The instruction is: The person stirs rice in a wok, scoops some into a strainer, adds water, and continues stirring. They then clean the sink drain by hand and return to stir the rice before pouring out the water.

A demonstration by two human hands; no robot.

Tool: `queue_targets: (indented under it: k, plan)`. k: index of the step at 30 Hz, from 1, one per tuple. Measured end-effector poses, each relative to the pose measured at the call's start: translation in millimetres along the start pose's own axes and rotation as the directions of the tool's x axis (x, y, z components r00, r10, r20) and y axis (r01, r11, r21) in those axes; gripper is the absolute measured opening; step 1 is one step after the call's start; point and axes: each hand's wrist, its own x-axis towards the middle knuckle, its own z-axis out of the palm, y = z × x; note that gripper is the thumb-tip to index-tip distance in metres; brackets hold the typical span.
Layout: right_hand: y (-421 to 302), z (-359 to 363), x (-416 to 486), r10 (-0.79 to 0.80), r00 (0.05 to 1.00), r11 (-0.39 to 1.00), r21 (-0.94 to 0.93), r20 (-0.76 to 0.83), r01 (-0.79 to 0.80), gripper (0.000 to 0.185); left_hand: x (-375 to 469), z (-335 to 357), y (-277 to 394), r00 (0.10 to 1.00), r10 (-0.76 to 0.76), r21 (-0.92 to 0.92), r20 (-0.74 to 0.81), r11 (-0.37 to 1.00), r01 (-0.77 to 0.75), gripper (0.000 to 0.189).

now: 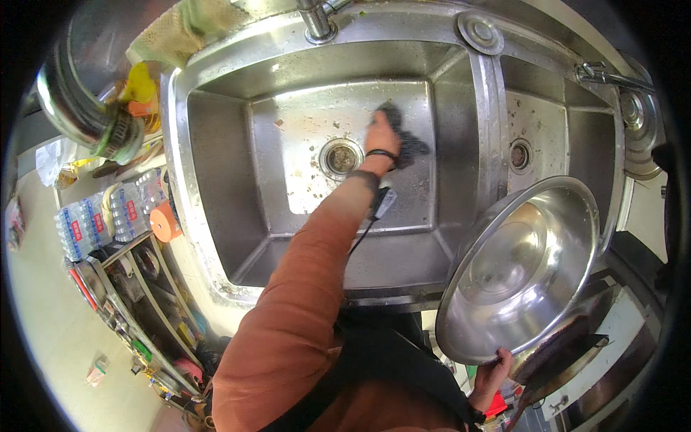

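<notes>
My left hand [382, 137] is down in the large stainless steel sink basin [345, 264], just right of the drain [341, 158]. It grips a dark cloth [413, 148] against the sink floor; both are blurred. Food scraps dot the floor around the drain. At the lower right, my right hand [492, 375] holds the near rim of a big round metal bowl [510, 264]. This bowl is tilted, its hollow facing up towards me, and it overlaps the corner of the smaller sink basin [591, 135]. No contents show inside it.
A faucet [317, 24] stands behind the large sink, another faucet [599, 73] at the smaller one. A round metal lid [480, 32] lies on the rim between them. Packs of plastic bottles [102, 218] and a metal rack [140, 291] stand left. A wok [561, 345] sits below the bowl.
</notes>
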Motion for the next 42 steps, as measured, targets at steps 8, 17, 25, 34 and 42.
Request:
queue_targets:
  k: [8, 17, 25, 34, 42]
  plan:
    - [2, 1, 3, -0.044, 0.997, 0.999, -0.001, 0.06, 0.044, 0.023, -16, -188, -131, 0.992, -0.099, 0.042, -0.078, 0.994, 0.102, 0.043]
    - [-7, 14, -3, 0.046, 0.999, 0.998, 0.035, 0.012, -0.046, 0.023, 52, -183, -140, 0.97, 0.145, 0.489, 0.197, 0.843, -0.225, 0.048]
    - [-6, 8, 0, 0.011, 0.996, 0.998, 0.054, 0.087, -0.016, 0.014, -35, -138, -104, 0.922, 0.222, 0.396, 0.318, 0.852, -0.342, 0.042]
    - [3, -1, 6, -0.017, 0.996, 0.997, 0.073, 0.091, 0.01, 0.013, -50, -126, -134, 0.99, 0.023, 0.13, 0.14, 0.991, -0.041, 0.044]
    - [3, -1, 7, -0.04, 0.995, 0.999, 0.031, 0.088, 0.037, 0.014, -62, -99, -59, 0.927, 0.311, 0.258, 0.21, 0.897, -0.36, 0.039]
